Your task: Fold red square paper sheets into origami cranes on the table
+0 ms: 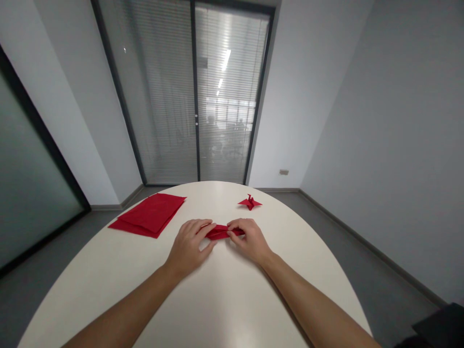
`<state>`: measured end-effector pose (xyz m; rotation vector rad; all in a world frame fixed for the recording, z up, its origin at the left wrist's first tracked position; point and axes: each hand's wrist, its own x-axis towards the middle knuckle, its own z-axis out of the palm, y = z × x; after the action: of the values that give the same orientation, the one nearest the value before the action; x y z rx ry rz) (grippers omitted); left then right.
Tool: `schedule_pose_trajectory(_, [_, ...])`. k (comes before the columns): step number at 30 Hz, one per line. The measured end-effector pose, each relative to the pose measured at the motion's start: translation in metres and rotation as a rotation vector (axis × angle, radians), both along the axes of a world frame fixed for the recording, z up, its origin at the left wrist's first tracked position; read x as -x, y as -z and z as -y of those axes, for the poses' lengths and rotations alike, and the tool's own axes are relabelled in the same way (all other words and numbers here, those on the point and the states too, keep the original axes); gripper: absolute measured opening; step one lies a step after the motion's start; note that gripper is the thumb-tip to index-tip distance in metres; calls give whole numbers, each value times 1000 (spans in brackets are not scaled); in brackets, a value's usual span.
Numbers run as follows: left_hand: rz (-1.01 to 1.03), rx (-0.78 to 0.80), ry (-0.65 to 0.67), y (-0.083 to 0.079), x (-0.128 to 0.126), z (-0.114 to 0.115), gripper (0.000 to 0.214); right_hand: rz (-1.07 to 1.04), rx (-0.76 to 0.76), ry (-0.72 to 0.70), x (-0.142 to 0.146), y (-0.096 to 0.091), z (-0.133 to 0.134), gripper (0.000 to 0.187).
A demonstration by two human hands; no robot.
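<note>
A narrow piece of folded red paper (218, 232) lies sideways between my hands, low over the middle of the table. Its left end is held by my left hand (192, 242), thumb below and fingers above. At the other end, my right hand (250, 238) pinches the paper between thumb and fingers. Both ends of the paper are partly covered by my fingers. Beyond my right hand stands a finished red paper crane (250, 202) with its wings spread.
Several red paper sheets (150, 215) lie in a loose stack at the left of the round white table (217, 299). Behind the table are glass panels with blinds (228, 154). A dark object (440, 328) shows at the lower right corner, off the table.
</note>
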<state>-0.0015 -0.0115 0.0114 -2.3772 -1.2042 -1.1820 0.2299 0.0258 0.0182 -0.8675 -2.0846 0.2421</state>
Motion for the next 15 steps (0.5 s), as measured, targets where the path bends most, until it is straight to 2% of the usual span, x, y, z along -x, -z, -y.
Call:
schedule_pose_trajectory(7, [-67,30,30,0,-4,0,14,39,24,-75,8,2,5,11])
schedule_pose_trajectory(15, [-137,82,16,0,-6,0,10,56,94,-108,11,1,7,10])
